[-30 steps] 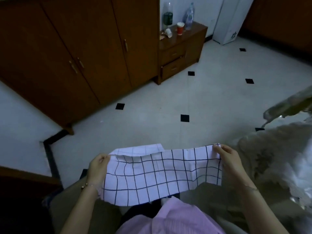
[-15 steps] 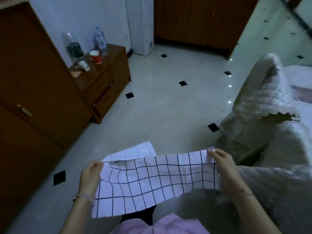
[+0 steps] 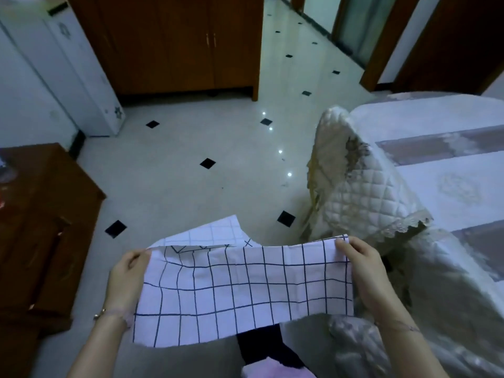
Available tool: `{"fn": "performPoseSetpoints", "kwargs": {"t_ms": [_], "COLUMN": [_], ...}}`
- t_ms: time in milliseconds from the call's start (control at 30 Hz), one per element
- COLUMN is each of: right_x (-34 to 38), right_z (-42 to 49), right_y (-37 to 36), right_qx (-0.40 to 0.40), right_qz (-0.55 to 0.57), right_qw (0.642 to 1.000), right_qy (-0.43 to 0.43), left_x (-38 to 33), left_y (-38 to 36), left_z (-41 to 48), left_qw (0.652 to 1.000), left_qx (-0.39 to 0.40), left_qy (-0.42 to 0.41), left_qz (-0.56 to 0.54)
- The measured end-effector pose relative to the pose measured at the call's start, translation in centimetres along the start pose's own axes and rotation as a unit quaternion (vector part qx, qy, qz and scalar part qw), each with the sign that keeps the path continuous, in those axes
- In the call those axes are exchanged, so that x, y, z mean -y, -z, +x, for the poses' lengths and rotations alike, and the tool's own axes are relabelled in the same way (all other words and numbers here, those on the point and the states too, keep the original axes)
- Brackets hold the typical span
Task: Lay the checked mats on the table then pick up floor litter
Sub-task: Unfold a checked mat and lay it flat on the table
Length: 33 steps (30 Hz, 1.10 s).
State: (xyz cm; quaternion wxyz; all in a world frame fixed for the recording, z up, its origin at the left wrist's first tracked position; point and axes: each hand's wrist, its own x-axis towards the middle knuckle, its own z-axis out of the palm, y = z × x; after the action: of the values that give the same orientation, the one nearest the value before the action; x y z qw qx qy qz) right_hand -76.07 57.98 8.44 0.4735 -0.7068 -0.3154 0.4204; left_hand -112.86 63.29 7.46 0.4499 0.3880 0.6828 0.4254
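mat (image 3: pixel 245 290) held up over the floor (image 3: pixel 191 181), bed (image 3: pixel 441 170) on the right
the left hand (image 3: pixel 126 279) holds the mat's left edge and the right hand (image 3: pixel 362 271) holds its right edge. a second mat (image 3: pixel 207 236) sticks up just behind it. a low cupboard (image 3: pixel 41 227) is on the left. a wardrobe (image 3: pixel 177 45) stands at the far side, with a tall box (image 3: pixel 81 77) to its left.

Wooden wardrobe (image 3: pixel 174 45), white appliance (image 3: pixel 77 77), low wooden cabinet (image 3: pixel 46 214)
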Motion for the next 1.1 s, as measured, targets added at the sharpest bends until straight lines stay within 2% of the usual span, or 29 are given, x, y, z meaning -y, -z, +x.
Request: {"fn": "performPoseSetpoints", "kwargs": {"t_ms": [233, 367, 500, 767, 933, 1100], "right_x": [9.7, 15.5, 19.0, 19.0, 17.0, 12.5], "right_z": [11.9, 17.9, 21.4, 25.1, 26.3, 26.8], "right_y": [0.4, 3.8, 7.8, 17.4, 21.5, 24.0], "right_qx": [-0.078, -0.141, -0.224, -0.418, -0.530, -0.609], "right_qz": [0.027, 0.095, 0.132, 0.161, 0.156, 0.113], "right_qw": [0.989, 0.970, 0.948, 0.880, 0.826, 0.785], "right_qy": [0.123, 0.175, 0.185, 0.156, 0.113, 0.006], "left_x": [-11.5, -19.1, -26.5, -35.6, -37.2, -35.2], "left_y": [-8.2, -14.8, -23.5, -46.1, -61.0, -72.2], "left_z": [13.8, 21.8, 27.0, 31.5, 32.4, 30.0], "left_qw": [0.994, 0.983, 0.966, 0.916, 0.860, 0.806], "left_qx": [0.006, 0.060, 0.145, 0.326, 0.465, 0.544], "left_qy": [-0.105, -0.174, -0.214, -0.222, -0.210, -0.212], "left_qz": [-0.005, -0.012, -0.028, -0.067, 0.009, 0.094]}}
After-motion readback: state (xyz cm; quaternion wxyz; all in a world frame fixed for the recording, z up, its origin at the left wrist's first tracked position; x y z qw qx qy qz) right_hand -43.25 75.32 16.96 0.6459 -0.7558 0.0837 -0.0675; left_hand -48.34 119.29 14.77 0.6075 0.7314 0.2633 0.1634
